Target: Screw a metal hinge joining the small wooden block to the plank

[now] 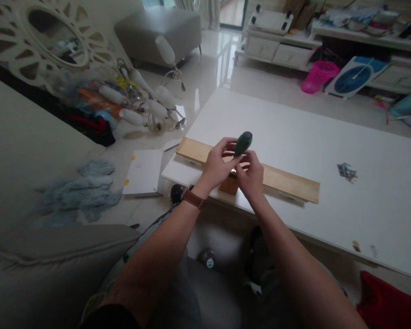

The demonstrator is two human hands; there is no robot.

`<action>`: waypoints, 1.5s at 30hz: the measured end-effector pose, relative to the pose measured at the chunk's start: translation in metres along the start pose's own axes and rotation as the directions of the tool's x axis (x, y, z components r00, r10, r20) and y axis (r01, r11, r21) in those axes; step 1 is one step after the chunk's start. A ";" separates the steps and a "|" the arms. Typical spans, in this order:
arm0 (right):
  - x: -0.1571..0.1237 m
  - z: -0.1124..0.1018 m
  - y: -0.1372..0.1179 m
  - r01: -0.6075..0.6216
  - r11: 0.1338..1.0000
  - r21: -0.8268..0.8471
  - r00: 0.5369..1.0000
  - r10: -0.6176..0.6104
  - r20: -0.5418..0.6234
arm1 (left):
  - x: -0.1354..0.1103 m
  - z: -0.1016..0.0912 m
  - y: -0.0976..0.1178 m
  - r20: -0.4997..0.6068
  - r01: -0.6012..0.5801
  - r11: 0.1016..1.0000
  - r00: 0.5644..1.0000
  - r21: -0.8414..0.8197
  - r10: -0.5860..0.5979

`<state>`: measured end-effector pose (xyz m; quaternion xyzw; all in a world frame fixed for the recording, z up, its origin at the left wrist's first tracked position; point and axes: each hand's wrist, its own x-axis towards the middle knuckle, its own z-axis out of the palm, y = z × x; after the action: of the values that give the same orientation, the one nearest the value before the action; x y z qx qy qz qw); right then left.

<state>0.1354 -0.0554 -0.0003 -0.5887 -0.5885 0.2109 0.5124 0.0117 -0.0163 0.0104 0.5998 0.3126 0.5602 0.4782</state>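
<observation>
A screwdriver (243,143) with a green and black handle stands nearly upright, slightly tilted, above a wooden board. My left hand (219,163) has its thumb and fingers closed around the lower part of the handle. Beside it, my right hand (251,172) is closed, fingers bent together close to the shaft; what they pinch is hidden. Under the hands, a small brown wooden block (229,185) sits against the long, light wooden board (291,182), with a bit of shiny metal at its top. The board lies across a white tabletop (281,123), near its front edge.
Small metal parts (347,172) lie in a pile on the right of the tabletop. A white panel (143,171) rests at the left, near a crumpled grey-blue cloth (92,187) and a lamp with several white shades (155,108). A bottle (208,258) stands below the table edge.
</observation>
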 end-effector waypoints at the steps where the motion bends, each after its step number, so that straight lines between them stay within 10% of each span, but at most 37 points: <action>1: 0.000 0.000 0.000 0.009 1.000 0.004 1.000 -0.009 0.007 | 0.000 0.000 0.000 0.002 0.004 1.000 1.000 0.008 -0.004; 45: -0.002 0.001 -0.002 0.008 1.000 0.009 1.000 -0.008 0.019 | 0.000 -0.001 0.002 -0.025 0.040 0.997 0.999 0.068 -0.039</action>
<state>0.1335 -0.0571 0.0008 -0.5822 -0.5947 0.2171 0.5101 0.0103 -0.0168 0.0123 0.6029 0.3491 0.5467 0.4645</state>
